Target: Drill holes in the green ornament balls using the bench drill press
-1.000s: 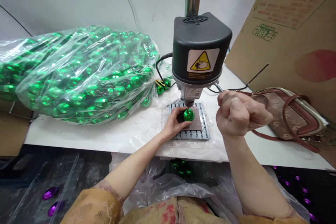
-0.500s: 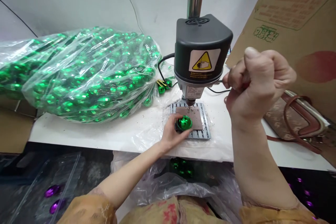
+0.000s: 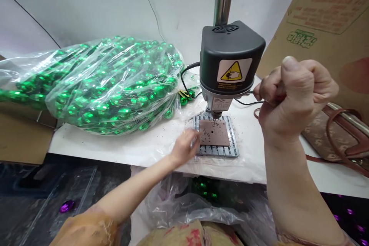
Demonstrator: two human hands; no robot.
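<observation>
My right hand [image 3: 296, 96] is closed in a fist around the feed handle of a small black bench drill press [image 3: 232, 57]. Most of that handle is hidden inside my fingers. At the left edge of the drill's slotted metal base [image 3: 235, 150] is my left hand [image 3: 186, 146], slightly blurred, its thumb and curled fingers a little apart with nothing visible between them. A brown square board [image 3: 220, 138] lies on the base, with a dark hole and scattered dark shavings. The drill chuck [image 3: 216, 115] and its thin bit sit just above the board.
To the left lies a large clear plastic bag [image 3: 115, 88] full of shiny green balls. Green balls [image 3: 204, 188] show below the table edge, amid plastic sheeting. A purple ball [image 3: 67, 206] lies at lower left. At right are a cardboard box [image 3: 325, 15] and a brown handbag [image 3: 319, 130].
The green ball that my left hand held over the board is gone from it, and that hand has drawn back to the left. My right hand stays on the handle. The view has shifted slightly.
</observation>
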